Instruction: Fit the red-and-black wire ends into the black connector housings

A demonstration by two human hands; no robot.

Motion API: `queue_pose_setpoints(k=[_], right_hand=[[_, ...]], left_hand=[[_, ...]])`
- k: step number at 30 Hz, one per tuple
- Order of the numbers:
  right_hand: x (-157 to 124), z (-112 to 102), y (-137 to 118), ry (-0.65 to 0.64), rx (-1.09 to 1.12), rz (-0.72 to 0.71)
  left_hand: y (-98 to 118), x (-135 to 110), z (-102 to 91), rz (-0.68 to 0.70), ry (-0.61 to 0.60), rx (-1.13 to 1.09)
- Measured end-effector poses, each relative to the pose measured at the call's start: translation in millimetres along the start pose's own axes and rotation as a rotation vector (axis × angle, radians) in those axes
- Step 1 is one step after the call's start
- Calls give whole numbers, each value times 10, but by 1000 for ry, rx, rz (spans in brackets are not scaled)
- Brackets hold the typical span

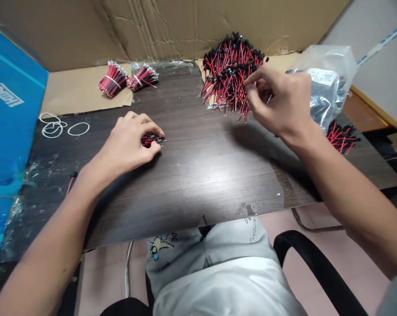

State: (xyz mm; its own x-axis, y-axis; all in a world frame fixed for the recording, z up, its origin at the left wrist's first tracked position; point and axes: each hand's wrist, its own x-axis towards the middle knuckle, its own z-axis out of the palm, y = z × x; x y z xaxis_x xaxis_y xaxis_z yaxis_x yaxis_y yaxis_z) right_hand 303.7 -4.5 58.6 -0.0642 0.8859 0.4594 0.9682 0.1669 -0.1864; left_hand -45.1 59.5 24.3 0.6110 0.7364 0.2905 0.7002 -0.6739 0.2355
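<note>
Head view shows the right hand [280,103] is way closer to the loose wire pile [229,70], which sits just ahead and slightly left of it. Fingertips are pinched into the pile's near edge, wires fanning out toward the person. Left hand [129,140] is well apart, resting on the counter [201,175], curled around a small wire bunch [151,139] whose long axis points right, toward the other hand.

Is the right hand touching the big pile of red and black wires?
Touching. The head view shows the right hand with its fingertips pinching into the near edge of the wire pile, with no gap visible.
</note>
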Motion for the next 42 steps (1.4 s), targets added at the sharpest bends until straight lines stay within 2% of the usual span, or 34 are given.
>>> queue_pose_setpoints(k=[3,6,10,14,16,21,24,25,29,32,35,36,38,40,42], right_hand=[[29,1,49,-1,-41,13],[77,-29,89,-82,-126,60],[119,-109,123,-306,-224,14],[116,-132,171,-562,-267,-50],[108,-112,191,-626,-254,-48],[101,-58,213,-640,-185,-97],[105,-51,238,-615,-128,-111],[106,-56,249,-589,-131,-105],[110,-116,286,-479,-234,-45],[118,-206,299,-427,-281,-9],[138,-328,316,-414,-196,17],[146,-372,326,-462,-137,36],[158,-453,355,-642,-48,108],[162,-516,391,-819,-77,221],[155,-558,426,-884,-164,335]], left_hand=[[-67,8,22,-38,77,23],[-129,0,42,-29,109,75],[-180,-32,56,28,40,112],[-232,-46,63,29,-5,109],[-265,-45,77,44,1,91],[-242,-27,67,16,4,27],[-75,-15,-42,-68,-54,76],[-5,-11,-90,-90,-119,124],[217,6,-244,-187,-204,223],[263,9,-278,-205,-173,257],[258,-3,-269,-196,-116,270],[257,-8,-263,-189,-104,269],[260,-18,-256,-171,-96,272],[269,-22,-255,-164,-100,286],[279,-20,-259,-169,-111,299]])
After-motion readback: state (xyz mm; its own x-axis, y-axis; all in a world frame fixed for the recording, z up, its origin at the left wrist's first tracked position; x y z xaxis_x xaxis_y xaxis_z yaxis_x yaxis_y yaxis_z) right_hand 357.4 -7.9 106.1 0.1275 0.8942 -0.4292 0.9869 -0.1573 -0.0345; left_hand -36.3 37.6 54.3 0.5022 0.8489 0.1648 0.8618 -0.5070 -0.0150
